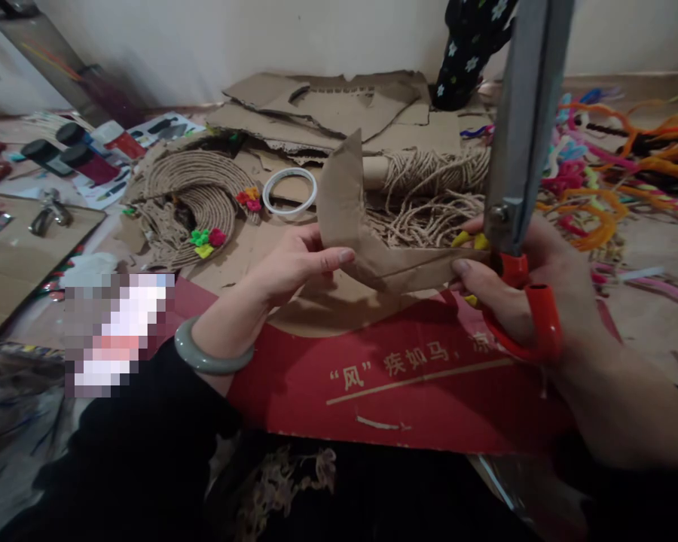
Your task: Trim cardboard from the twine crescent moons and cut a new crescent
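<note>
A curved, crescent-like piece of brown cardboard is held up between both hands. My left hand pinches its lower left part, thumb on the front face. My right hand grips its right end between thumb and fingers. Red-handled scissors hang on that same hand, blades pointing up. A yellow bit shows by the right fingers. Beneath lies a red cardboard sheet with printed characters. Behind the cut piece are loose twine and a twine-wound roll.
Twine-covered curved pieces with coloured flowers lie at left, beside a white tape ring. Cardboard scraps are at the back. Paint jars stand far left; pipe cleaners pile up right.
</note>
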`<state>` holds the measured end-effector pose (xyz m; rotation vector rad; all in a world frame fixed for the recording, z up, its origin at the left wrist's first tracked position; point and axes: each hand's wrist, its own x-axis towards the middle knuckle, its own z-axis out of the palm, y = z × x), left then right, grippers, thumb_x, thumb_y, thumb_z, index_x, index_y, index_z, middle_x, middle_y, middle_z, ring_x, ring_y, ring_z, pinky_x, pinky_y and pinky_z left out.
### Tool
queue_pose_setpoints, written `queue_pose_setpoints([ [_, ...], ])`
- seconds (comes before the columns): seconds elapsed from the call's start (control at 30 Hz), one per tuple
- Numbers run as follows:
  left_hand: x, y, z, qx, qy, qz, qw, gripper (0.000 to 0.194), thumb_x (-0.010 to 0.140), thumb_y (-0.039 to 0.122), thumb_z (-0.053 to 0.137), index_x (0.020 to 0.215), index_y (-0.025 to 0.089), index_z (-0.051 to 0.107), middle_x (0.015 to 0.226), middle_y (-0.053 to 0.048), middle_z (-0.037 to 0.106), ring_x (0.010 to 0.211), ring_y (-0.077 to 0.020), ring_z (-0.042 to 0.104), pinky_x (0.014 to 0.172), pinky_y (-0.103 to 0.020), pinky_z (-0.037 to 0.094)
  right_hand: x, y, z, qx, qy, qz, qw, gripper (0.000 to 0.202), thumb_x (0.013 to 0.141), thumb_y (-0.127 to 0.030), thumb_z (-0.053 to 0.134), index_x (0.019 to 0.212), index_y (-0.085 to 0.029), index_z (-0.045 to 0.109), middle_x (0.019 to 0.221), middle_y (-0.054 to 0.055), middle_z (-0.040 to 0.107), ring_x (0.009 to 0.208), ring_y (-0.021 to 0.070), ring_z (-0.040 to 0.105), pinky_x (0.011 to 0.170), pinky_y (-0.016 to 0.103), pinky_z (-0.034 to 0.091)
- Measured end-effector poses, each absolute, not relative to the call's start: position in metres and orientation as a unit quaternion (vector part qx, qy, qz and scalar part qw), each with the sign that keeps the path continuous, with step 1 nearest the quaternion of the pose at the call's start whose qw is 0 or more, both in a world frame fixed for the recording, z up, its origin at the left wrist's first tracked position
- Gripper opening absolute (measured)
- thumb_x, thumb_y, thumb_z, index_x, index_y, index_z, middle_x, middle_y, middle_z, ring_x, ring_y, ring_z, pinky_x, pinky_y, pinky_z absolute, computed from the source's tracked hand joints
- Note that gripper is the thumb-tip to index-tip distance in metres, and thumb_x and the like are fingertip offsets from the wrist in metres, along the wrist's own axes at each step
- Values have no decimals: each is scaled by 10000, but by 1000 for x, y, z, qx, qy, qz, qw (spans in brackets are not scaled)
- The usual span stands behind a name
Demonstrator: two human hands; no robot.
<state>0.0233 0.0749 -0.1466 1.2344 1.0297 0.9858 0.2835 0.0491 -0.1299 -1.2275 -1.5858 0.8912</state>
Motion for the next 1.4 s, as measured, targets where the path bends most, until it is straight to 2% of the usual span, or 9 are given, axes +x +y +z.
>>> queue_pose_setpoints([
  [0.2, 23, 73, -148, 521, 438, 414, 605, 465, 623, 463, 898, 934, 154, 744, 850, -68, 767, 798, -230, 728, 702, -320, 569, 283, 47, -129, -484, -668, 351, 443, 227, 786, -235, 734, 976, -322, 647, 727, -43, 582, 545, 112, 534, 482, 250, 452],
  [0.3, 20, 77, -145, 507, 444, 434, 597, 451, 650, 437, 884, 984, 164, 751, 947, -75, 773, 870, -219, 729, 689, -280, 553, 286, 53, -129, -488, -642, 339, 485, 245, 748, -214, 746, 956, -297, 649, 716, -49, 555, 519, 98, 503, 460, 248, 412],
  [0.4, 19, 80, -142, 460, 461, 473, 594, 316, 721, 324, 829, 995, 185, 755, 972, -59, 780, 929, -193, 735, 658, -225, 535, 291, 63, -131, -502, -610, 326, 519, 304, 713, -200, 769, 981, -275, 648, 754, -43, 572, 544, 102, 538, 488, 261, 434],
  [0.53, 20, 79, -140, 434, 475, 477, 599, 205, 765, 192, 752, 970, 184, 752, 893, -39, 787, 869, -158, 748, 640, -203, 534, 296, 72, -135, -515, -582, 317, 545, 336, 697, -222, 803, 993, -267, 651, 783, -34, 588, 563, 102, 549, 522, 272, 477],
  [0.7, 20, 76, -139, 452, 468, 464, 601, 262, 771, 225, 768, 1029, 191, 739, 776, -15, 774, 764, -136, 748, 622, -192, 529, 296, 70, -137, -511, -593, 332, 526, 317, 712, -235, 787, 997, -283, 657, 728, -44, 571, 537, 99, 545, 499, 262, 455],
  [1.07, 20, 75, -136, 449, 479, 462, 596, 203, 735, 251, 796, 915, 179, 739, 701, -8, 755, 725, -153, 754, 643, -221, 556, 299, 70, -140, -506, -616, 318, 513, 326, 729, -275, 779, 1029, -309, 656, 719, -43, 573, 532, 107, 555, 467, 249, 451],
  [1.23, 20, 76, -137, 432, 459, 471, 617, 329, 762, 243, 777, 1088, 227, 730, 877, -20, 797, 826, -168, 770, 669, -229, 575, 299, 70, -139, -504, -616, 320, 514, 307, 741, -243, 749, 1027, -307, 657, 730, -43, 570, 550, 117, 560, 504, 276, 467],
  [1.4, 19, 77, -136, 427, 441, 468, 636, 487, 772, 193, 722, 1251, 265, 673, 1038, -44, 794, 976, -205, 762, 802, -291, 598, 296, 69, -136, -520, -598, 340, 506, 333, 716, -244, 798, 1006, -310, 649, 707, -41, 563, 541, 131, 540, 521, 304, 460],
])
